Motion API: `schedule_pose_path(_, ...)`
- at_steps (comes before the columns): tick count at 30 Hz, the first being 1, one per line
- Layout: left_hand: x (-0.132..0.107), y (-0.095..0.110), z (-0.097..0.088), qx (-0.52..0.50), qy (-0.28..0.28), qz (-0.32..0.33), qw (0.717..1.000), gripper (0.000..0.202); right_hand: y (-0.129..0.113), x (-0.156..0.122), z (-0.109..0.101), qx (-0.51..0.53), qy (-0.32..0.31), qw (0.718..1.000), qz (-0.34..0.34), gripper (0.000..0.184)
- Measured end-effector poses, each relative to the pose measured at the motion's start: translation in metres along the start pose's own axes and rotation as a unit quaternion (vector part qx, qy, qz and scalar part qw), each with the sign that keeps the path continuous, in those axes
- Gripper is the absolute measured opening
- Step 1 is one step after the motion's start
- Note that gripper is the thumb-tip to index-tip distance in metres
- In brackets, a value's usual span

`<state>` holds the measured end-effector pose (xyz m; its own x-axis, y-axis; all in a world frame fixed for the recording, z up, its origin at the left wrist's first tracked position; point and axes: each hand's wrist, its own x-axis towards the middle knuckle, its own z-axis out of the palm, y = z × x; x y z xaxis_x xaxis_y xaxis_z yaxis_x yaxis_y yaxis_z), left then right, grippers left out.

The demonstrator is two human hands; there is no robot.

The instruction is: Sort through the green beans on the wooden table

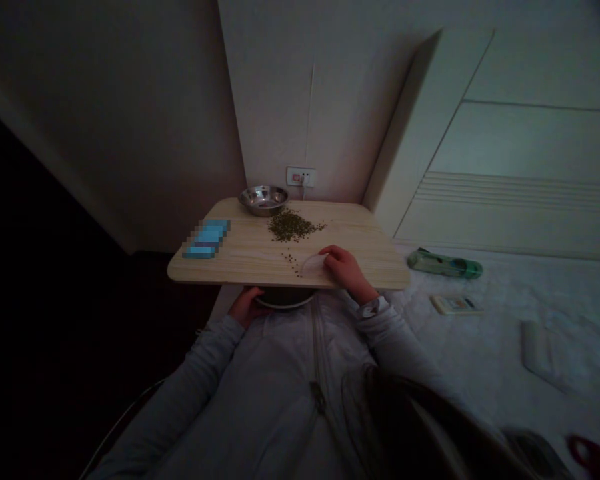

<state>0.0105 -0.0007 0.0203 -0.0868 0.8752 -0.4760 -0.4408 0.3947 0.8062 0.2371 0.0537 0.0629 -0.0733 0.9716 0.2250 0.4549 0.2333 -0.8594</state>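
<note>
A pile of small green beans [290, 225] lies on a light wooden table [240, 257], with a thin trail of beans running toward the near edge. My right hand [344, 269] rests on the table near that edge, fingers curled on a small white card [313, 264] beside the trail. My left hand [247, 305] is below the table's front edge, gripping the rim of a white bowl [285, 301] held under the edge. A steel bowl [263, 199] stands at the back of the table.
A blurred blue object [207, 239] lies on the table's left side. A wall socket [301, 177] is behind the table. On the white bed at right lie a green packet [445, 264], a remote [456, 305] and a white object [537, 347].
</note>
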Motion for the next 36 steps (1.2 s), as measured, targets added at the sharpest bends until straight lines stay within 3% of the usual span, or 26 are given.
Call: schedule_pose_path(36, 0.0011, -0.0011, -0.0013, -0.002, -0.002, 0.006, 1.000, 0.014, 0.0018, 0.0000, 0.0004, 0.025, -0.054, 0.998, -0.020, 0.032)
